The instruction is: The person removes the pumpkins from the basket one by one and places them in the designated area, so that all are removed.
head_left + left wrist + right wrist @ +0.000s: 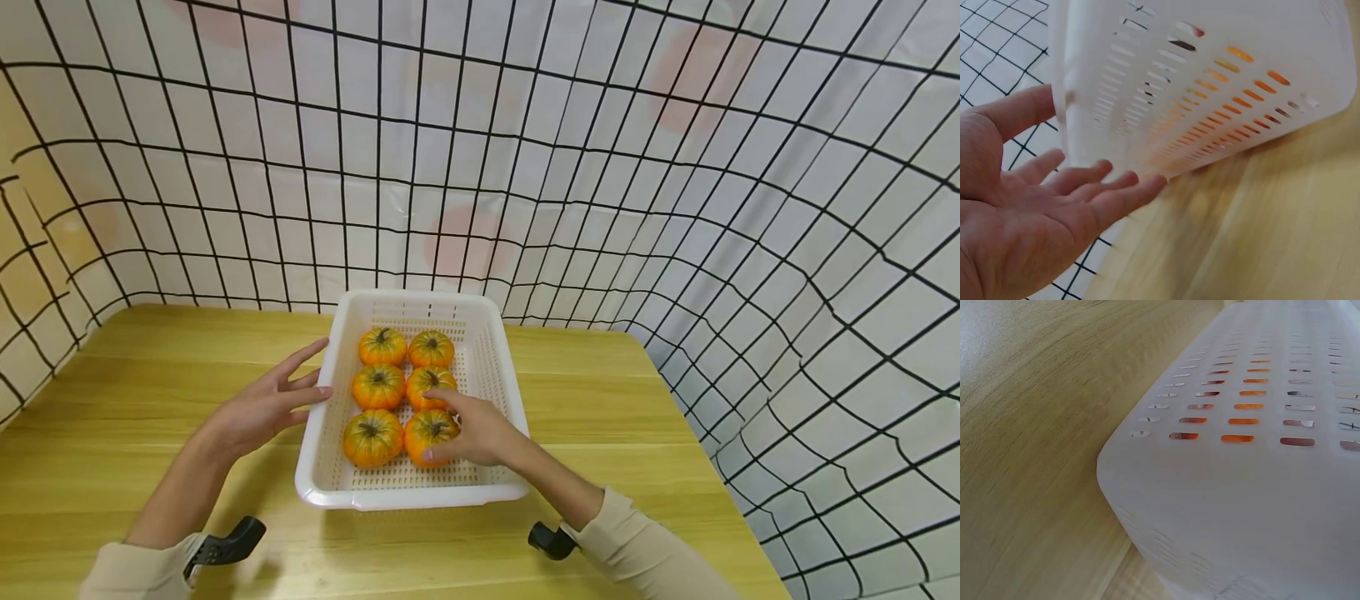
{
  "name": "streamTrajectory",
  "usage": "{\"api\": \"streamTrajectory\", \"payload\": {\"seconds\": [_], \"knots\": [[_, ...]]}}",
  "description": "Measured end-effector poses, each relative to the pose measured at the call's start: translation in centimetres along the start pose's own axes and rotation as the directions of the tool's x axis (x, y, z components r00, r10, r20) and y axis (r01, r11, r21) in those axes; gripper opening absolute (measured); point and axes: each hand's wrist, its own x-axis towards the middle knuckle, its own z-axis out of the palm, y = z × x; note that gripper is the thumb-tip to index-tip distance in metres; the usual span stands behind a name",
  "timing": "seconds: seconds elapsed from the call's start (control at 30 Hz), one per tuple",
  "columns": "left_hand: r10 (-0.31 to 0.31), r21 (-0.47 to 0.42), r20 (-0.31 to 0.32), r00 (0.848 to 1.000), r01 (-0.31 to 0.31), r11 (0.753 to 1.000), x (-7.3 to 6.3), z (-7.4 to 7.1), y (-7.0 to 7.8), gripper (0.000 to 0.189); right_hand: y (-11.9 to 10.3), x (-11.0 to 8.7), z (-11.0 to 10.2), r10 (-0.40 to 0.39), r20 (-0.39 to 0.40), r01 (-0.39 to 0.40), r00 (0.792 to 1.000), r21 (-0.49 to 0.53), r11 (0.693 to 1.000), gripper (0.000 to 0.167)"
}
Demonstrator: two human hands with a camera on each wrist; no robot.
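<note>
Several small orange pumpkins with brown stems sit in two columns in a white plastic basket. My left hand is at the basket's left rim, fingers spread and fingertips right at the edge. The left wrist view shows that hand palm up, its fingers loosely extended beside the slotted wall. Inside the basket, my right hand holds the front right pumpkin from its right side. Its thumb lies at the near side, and its index finger overlaps the middle right pumpkin. The right wrist view hides this hand behind the basket wall.
The basket stands on a light wooden table. A black wire grid backed by white sheeting rises behind the table and along both sides. Black wrist devices sit at both sleeve cuffs.
</note>
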Motion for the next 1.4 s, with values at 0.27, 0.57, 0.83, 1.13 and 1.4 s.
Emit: {"api": "streamTrajectory", "payload": {"seconds": [0.27,0.57,0.83,1.13,1.4], "knots": [[0.04,-0.097,-0.02,0.999,-0.042,0.994,0.4,-0.2,-1.1,0.082,0.1,0.0,0.2,0.003,-0.004,-0.003,1.0,0.0,1.0,0.083],[0.048,-0.146,-0.035,0.998,-0.052,0.988,0.4,-0.4,-1.8,0.08,0.0,0.0,0.3,-0.006,-0.001,0.006,1.0,0.002,1.0,0.082],[0.091,-0.184,-0.035,0.995,-0.096,0.978,0.6,-0.2,-1.8,0.079,0.0,0.1,0.0,0.018,0.004,-0.018,1.0,0.011,1.0,0.083],[0.1,-0.219,-0.045,0.994,-0.108,0.97,0.6,0.0,-2.1,0.079,0.0,0.0,0.0,0.015,0.01,-0.015,1.0,0.014,1.0,0.082],[0.096,-0.218,-0.061,0.993,-0.107,0.97,0.6,0.1,-2.1,0.079,0.0,0.1,0.1,0.014,0.009,-0.014,1.0,-0.008,1.0,0.081]]}}
